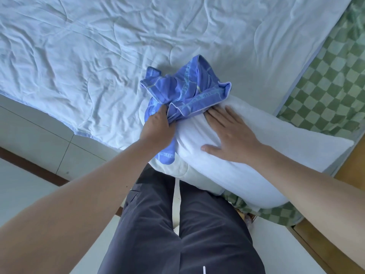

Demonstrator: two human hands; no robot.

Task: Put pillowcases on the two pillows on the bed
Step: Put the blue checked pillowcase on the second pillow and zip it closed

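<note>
Head view: pillowcase bunched at the pillow's end

My left hand (158,125) grips the bunched blue pillowcase (185,89), soft and limp, best held at its hemmed opening. My right hand (231,135) lies flat, fingers straight, pressing the squashy white pillow (276,147) at the bed's (98,46) edge.

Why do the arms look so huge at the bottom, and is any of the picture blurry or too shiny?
In the head view the wide-angle lens stretches whatever is near the edges, so the forearms balloon; the light is soft daylight with no glare and only faint shadows in the quilt folds; the left hand, the right hand and the blue pillowcase look sharp.
</note>
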